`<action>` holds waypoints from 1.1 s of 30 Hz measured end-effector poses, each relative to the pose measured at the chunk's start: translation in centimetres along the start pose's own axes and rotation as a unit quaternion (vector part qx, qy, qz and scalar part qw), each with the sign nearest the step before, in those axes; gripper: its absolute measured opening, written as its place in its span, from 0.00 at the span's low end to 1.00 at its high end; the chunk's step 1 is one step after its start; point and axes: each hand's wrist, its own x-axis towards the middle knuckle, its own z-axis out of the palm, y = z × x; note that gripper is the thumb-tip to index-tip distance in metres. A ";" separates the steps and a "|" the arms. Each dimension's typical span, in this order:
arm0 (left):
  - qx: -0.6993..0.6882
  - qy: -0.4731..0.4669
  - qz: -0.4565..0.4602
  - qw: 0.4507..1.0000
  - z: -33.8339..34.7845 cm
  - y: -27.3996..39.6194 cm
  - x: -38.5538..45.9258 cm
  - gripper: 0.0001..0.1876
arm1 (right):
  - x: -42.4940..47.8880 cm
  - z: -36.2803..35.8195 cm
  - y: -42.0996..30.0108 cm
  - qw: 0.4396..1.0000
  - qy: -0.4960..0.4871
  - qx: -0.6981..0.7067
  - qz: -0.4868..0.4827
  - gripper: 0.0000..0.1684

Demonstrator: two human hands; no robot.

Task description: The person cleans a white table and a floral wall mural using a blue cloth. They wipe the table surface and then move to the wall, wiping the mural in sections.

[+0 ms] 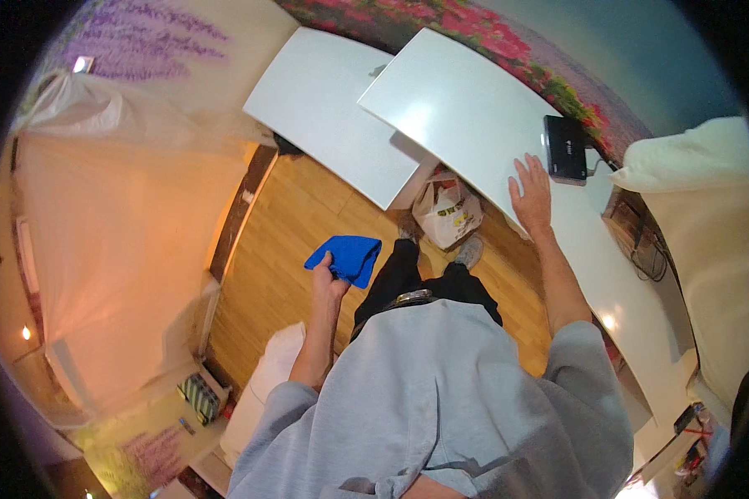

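My left hand (331,274) grips a folded blue cloth (348,257) above the wooden floor, with the thumb on top of it. My right hand (532,194) is spread over the glossy white tabletop (474,106), fingers apart and holding nothing; whether the palm touches the surface I cannot tell. Just beyond its fingertips lies a black electronic box (565,150) with a cable at its far side. A second white tabletop (324,100) stands partly under the first, to its left.
A white plastic bag (447,215) stands on the floor by my feet. Coiled cables (648,259) hang in an opening at the right. A translucent sheet (125,249) hangs at the left. A white padded seat (265,387) is behind my left arm.
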 end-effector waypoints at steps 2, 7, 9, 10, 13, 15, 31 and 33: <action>-0.023 0.033 0.008 0.999 -2.2 -0.2 -0.5 0.26 | -0.5 0.0 -0.1 1.000 0.001 0.024 -0.002 0.26; -0.037 -0.006 -0.025 0.999 -2.8 -2.3 -0.8 0.26 | -0.3 0.1 0.2 1.000 -0.004 0.015 -0.008 0.26; -0.028 -0.012 -0.040 0.999 -2.2 -2.6 -0.8 0.25 | 0.0 0.2 -0.2 1.000 -0.007 0.009 -0.012 0.26; -0.023 -0.017 -0.047 0.998 -1.6 -2.6 -0.8 0.25 | 0.2 0.2 -0.3 1.000 -0.017 -0.004 -0.007 0.26; -0.007 -0.075 -0.071 0.995 -2.2 -2.0 0.9 0.26 | 0.3 0.4 -1.0 0.999 -0.034 -0.037 0.012 0.27; 0.023 -0.090 -0.073 0.993 -3.3 -1.2 2.7 0.25 | -0.1 1.2 -1.4 0.997 -0.030 -0.052 0.039 0.28; -0.094 0.005 -0.037 0.995 -24.1 8.2 7.5 0.22 | 1.4 5.2 -8.9 0.948 -0.187 -0.092 0.238 0.50; -0.113 -0.002 -0.045 0.993 -26.3 10.0 8.4 0.21 | 0.6 5.1 -8.8 0.954 -0.169 -0.110 0.220 0.55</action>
